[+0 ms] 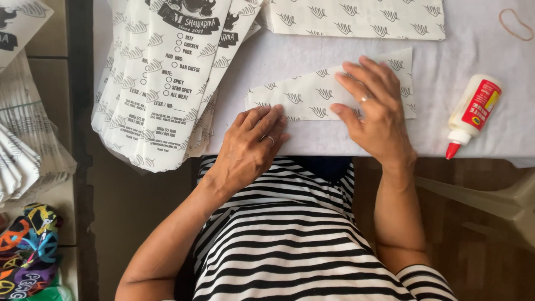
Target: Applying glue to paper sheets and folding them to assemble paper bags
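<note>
Folded paper sheet (329, 92) lies on the white table (446, 72), close to the near edge, long and wedge-shaped, narrower toward the left. White with grey leaf print. Left hand (251, 147) flat at the table edge, fingers together pressing the sheet's lower left part; grip holds nothing. Right hand (370, 106) flat, fingers spread on the sheet's right half, also no grasp. Fanned stack of printed paper bags (161, 83) overhangs the left edge. Glue bottle (473, 111) lies to the right, well apart; bare table between. Rubber band (515, 25) far right corner.
</note>
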